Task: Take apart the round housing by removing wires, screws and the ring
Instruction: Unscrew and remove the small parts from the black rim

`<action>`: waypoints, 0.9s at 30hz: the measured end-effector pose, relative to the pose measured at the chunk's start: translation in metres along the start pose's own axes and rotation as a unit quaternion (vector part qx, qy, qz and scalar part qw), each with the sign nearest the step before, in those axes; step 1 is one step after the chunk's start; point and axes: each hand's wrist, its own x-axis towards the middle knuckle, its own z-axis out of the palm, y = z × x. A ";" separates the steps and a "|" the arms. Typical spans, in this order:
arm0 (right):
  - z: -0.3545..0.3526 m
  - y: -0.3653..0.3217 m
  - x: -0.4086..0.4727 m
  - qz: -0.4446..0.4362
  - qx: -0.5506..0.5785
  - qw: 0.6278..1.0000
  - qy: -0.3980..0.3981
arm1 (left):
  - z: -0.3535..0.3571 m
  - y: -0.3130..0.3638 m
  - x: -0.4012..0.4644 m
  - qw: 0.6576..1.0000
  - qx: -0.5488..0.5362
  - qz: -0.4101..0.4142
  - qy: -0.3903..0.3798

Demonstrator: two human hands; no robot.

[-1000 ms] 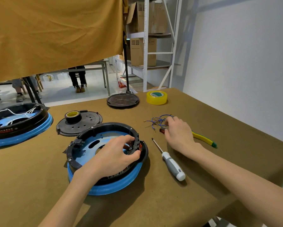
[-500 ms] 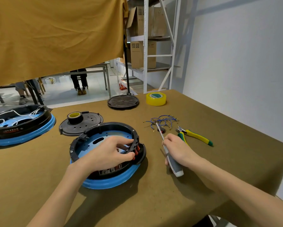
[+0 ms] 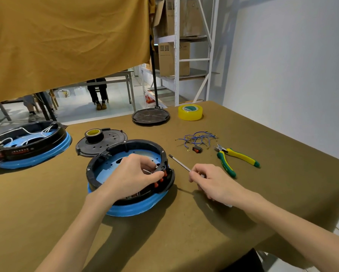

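Round black-and-blue plastic housing (image 3: 125, 173) on olive-brown table (image 3: 184, 232), centre-left. Left hand (image 3: 133, 176) inside rim, fingers curled, pinching small part at right wall by red buttons. Right hand (image 3: 211, 183) just beside, fingers wrapped round white-handled screwdriver (image 3: 179, 162), tip toward housing. Loose blue wires (image 3: 199, 138), yellow-green pliers (image 3: 235, 158) beyond.

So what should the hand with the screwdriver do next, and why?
Probably swing the screwdriver tip over to the round housing. The right hand already grips it with the tip pointing that way, and the left hand is pinching something at the housing's inner right rim, perhaps steadying a spot for unscrewing.
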 end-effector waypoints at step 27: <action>0.006 -0.029 0.000 -0.157 -0.347 0.924 0.020 | -0.010 -0.034 -0.015 0.991 0.085 0.033 0.100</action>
